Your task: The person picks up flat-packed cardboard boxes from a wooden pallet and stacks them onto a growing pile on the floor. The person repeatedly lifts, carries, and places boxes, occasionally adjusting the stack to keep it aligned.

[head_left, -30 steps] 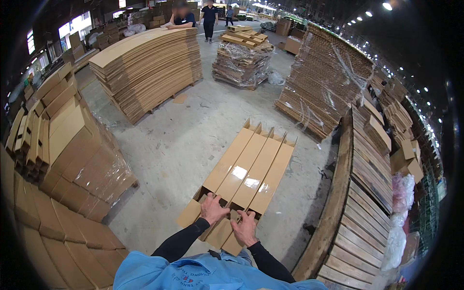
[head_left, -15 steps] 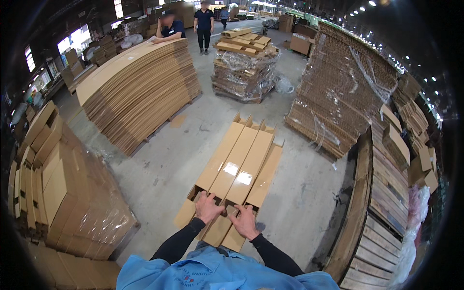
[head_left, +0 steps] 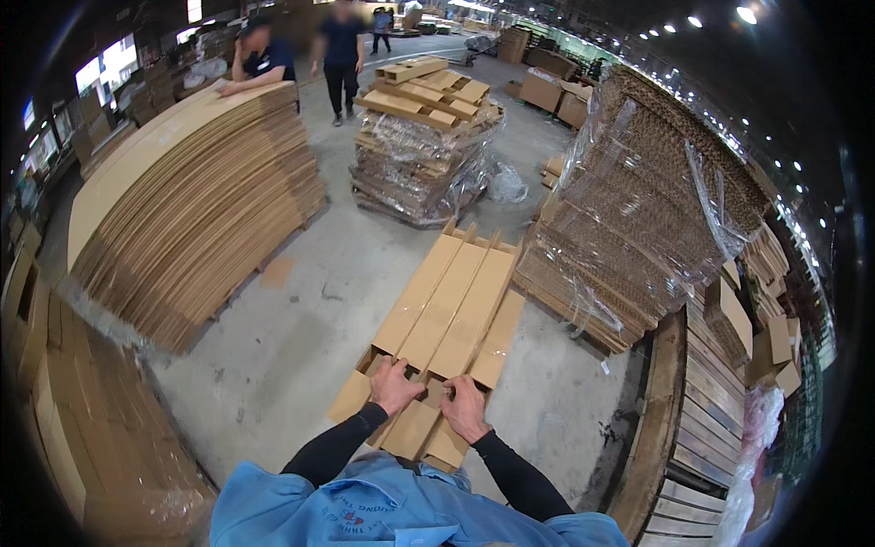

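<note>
Clamping edges at the near openings, left grip (head_left: 394, 387) and right grip (head_left: 466, 408) hold cardboard boxes (head_left: 445, 305) stretching ahead.

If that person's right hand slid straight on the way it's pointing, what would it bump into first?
The right hand would probably meet the near ends of the long cardboard boxes just ahead; it may already touch them, but depth leaves that unclear.
</note>
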A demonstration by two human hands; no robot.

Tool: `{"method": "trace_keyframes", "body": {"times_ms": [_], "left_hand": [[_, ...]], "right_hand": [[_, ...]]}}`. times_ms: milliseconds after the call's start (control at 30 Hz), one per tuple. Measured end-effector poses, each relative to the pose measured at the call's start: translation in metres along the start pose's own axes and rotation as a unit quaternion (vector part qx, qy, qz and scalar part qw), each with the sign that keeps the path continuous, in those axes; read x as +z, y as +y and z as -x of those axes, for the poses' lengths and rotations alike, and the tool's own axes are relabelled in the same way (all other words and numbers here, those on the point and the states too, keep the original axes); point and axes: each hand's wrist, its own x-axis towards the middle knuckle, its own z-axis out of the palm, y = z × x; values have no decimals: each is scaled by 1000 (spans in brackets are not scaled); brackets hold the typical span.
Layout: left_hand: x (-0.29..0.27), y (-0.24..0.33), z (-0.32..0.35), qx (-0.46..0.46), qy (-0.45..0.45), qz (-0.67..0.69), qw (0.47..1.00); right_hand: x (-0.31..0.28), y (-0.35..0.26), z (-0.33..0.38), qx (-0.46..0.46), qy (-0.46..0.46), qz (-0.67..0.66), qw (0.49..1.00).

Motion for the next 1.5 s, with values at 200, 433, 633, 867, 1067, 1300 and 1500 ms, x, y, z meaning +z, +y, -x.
{"method": "trace_keyframes", "body": {"times_ms": [200, 433, 633, 867, 1067, 1300, 1500], "left_hand": [[-1, 50, -153, 113, 82, -20, 990], [-22, 121, -371, 129, 160, 7, 979], [-62, 181, -530, 121, 192, 10, 974], [-109, 234, -738, 179, 239, 9, 954], [-128, 268, -883, 204, 233, 1, 951], [-152, 285, -1028, 202, 227, -32, 952], [-180, 306, -1135, 147, 184, -97, 967]], "right_hand": [[-12, 37, -144, -58, 60, 6, 997], [-43, 90, -376, -165, 146, -8, 975], [-88, 95, -544, -214, 163, -22, 963], [-121, 98, -750, -269, 236, -2, 934], [-128, 116, -900, -257, 274, 34, 926], [-129, 128, -1049, -241, 241, 4, 940], [-113, 144, -1177, -251, 213, -13, 944]]}}
